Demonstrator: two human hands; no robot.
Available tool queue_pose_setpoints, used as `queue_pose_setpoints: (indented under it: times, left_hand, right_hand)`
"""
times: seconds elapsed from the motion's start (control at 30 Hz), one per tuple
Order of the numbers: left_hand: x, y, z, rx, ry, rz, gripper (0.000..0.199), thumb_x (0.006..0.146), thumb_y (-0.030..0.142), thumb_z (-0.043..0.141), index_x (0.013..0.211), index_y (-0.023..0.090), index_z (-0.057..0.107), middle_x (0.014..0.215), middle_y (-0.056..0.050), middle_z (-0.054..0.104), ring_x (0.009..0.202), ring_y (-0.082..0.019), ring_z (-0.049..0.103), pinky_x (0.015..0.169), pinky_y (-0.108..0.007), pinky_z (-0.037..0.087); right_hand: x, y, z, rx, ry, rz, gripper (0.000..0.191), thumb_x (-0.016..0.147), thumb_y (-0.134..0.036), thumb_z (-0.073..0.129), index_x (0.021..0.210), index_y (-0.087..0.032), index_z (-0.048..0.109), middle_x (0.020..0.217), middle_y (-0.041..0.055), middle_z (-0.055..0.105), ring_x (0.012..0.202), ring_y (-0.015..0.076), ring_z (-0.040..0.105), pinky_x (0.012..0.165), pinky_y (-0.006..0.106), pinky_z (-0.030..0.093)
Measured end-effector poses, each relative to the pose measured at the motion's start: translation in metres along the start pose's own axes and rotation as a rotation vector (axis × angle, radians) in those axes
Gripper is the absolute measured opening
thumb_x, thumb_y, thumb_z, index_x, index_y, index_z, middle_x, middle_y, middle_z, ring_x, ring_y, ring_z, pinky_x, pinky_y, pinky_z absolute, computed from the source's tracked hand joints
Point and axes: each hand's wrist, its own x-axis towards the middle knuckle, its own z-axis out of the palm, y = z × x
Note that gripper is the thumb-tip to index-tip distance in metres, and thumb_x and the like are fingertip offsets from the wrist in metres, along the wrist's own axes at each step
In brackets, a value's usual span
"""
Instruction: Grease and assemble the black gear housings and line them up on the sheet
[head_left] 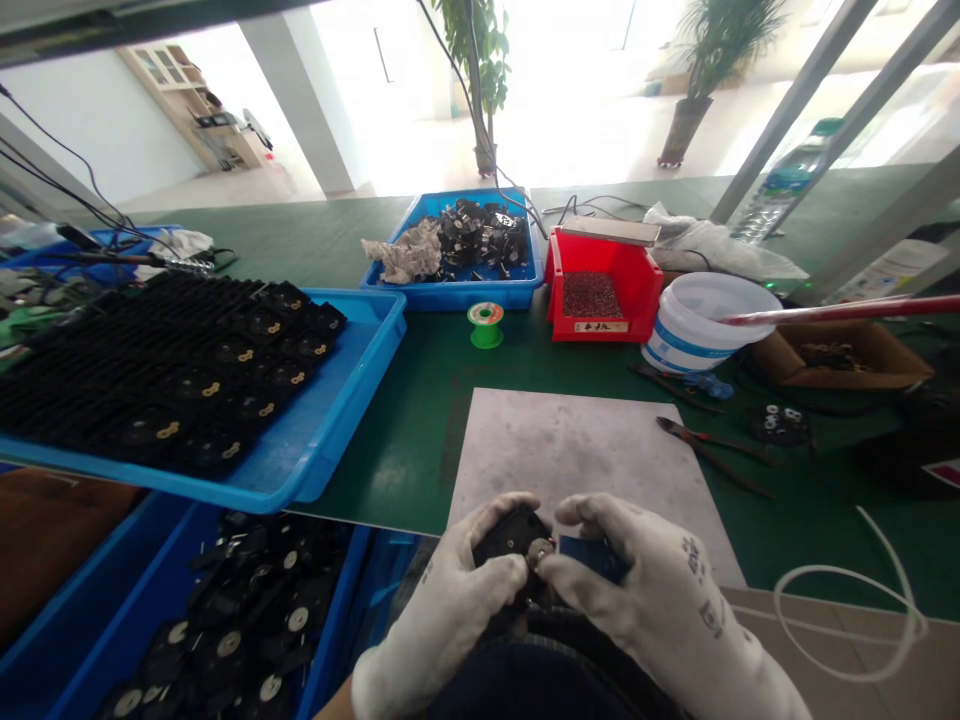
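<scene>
My left hand (461,595), in a white glove, is closed round a black plastic part (510,532) at the near edge of the bench. A small round metal disc (538,552) shows at that part's right side. My right hand (645,580), gloved too, is bent in a pinch with its thumb against the disc. Whether the disc is fixed to the part I cannot tell. Just beyond both hands lies a smudged white sheet (570,440) on the green bench.
A blue tray (330,440) of black parts stands left, with a blue bin (341,600) of similar parts below it. Behind are a solder spool (486,326), a red bin (637,300) and a white bucket (690,325). Pliers (712,450) lie right, near a white tube (825,570).
</scene>
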Motion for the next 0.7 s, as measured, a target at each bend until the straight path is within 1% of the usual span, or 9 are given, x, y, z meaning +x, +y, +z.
queue_pose_setpoints:
  times: [0.07,0.1,0.2,0.27,0.37,0.47,0.57,0.63,0.7]
  left_hand:
    - [0.001,0.001,0.001,-0.023,0.039,-0.039,0.051,0.085,0.029,0.073,0.136,0.024,0.067,0.121,-0.006,0.073,0.112,-0.026,0.07,0.081,-0.025,0.058]
    - [0.001,0.002,0.002,-0.021,0.06,-0.052,0.051,0.085,0.029,0.073,0.136,0.024,0.067,0.121,-0.006,0.073,0.112,-0.026,0.07,0.079,-0.024,0.058]
    - [0.002,0.0,0.001,0.031,0.079,-0.026,0.05,0.085,0.029,0.072,0.134,0.022,0.067,0.127,-0.008,0.073,0.116,-0.028,0.069,0.088,-0.027,0.058]
    - [0.002,-0.003,0.0,0.075,0.072,0.017,0.05,0.085,0.03,0.071,0.134,0.02,0.067,0.131,-0.009,0.072,0.119,-0.029,0.069,0.096,-0.031,0.057]
    - [0.002,-0.008,-0.001,0.09,0.05,0.038,0.05,0.087,0.028,0.07,0.136,0.02,0.065,0.135,-0.009,0.072,0.128,-0.03,0.066,0.105,-0.034,0.055]
    - [0.002,-0.01,-0.001,0.06,0.02,0.021,0.049,0.089,0.027,0.069,0.137,0.02,0.063,0.137,-0.009,0.071,0.128,-0.029,0.066,0.105,-0.033,0.055]
    - [0.001,-0.01,-0.001,0.047,0.014,0.027,0.049,0.09,0.028,0.07,0.137,0.02,0.062,0.137,-0.009,0.07,0.129,-0.029,0.066,0.107,-0.034,0.055]
    - [0.001,-0.009,0.0,0.059,0.015,0.03,0.049,0.09,0.028,0.069,0.137,0.02,0.062,0.138,-0.009,0.07,0.129,-0.029,0.066,0.108,-0.034,0.054]
    - [0.001,-0.008,-0.001,0.081,0.015,0.034,0.049,0.09,0.029,0.069,0.138,0.02,0.062,0.136,-0.009,0.071,0.129,-0.03,0.066,0.108,-0.036,0.053]
  right_hand:
    - [-0.003,0.002,-0.006,0.075,-0.054,0.111,0.046,0.082,-0.039,0.08,0.123,-0.027,0.064,0.094,-0.0018,0.077,0.077,0.0156,0.076,0.063,0.021,0.056]
    - [-0.005,0.002,-0.009,0.108,-0.057,0.158,0.048,0.084,-0.039,0.078,0.127,-0.027,0.061,0.097,-0.0009,0.077,0.08,0.0159,0.077,0.065,0.02,0.057]
    - [-0.009,-0.001,-0.015,0.23,-0.02,0.196,0.024,0.101,-0.039,0.059,0.122,-0.029,0.066,0.107,0.0013,0.077,0.094,0.0157,0.076,0.08,0.021,0.057]
    - [-0.011,-0.005,-0.015,0.329,-0.038,0.209,0.025,0.107,-0.042,0.052,0.113,-0.028,0.072,0.105,0.0037,0.076,0.096,0.0173,0.074,0.085,0.024,0.056]
    - [-0.012,-0.011,-0.012,0.512,-0.15,0.389,0.029,0.107,-0.048,0.053,0.112,-0.025,0.07,0.09,0.0043,0.072,0.083,0.0185,0.071,0.073,0.026,0.055]
    - [-0.01,-0.014,-0.008,0.661,-0.258,0.561,0.033,0.102,-0.055,0.06,0.107,-0.022,0.064,0.078,0.0003,0.065,0.066,0.0141,0.06,0.058,0.023,0.045]
    - [-0.006,-0.016,-0.006,0.703,-0.296,0.591,0.035,0.098,-0.055,0.064,0.095,-0.021,0.059,0.076,-0.0014,0.06,0.062,0.0109,0.051,0.054,0.022,0.037]
    - [-0.005,-0.016,-0.005,0.702,-0.315,0.589,0.032,0.098,-0.052,0.062,0.093,-0.021,0.058,0.076,-0.0023,0.058,0.063,0.0108,0.048,0.056,0.024,0.037]
    - [-0.005,-0.015,-0.004,0.69,-0.329,0.562,0.03,0.098,-0.05,0.06,0.093,-0.021,0.058,0.078,-0.0019,0.058,0.068,0.0125,0.05,0.061,0.025,0.04]
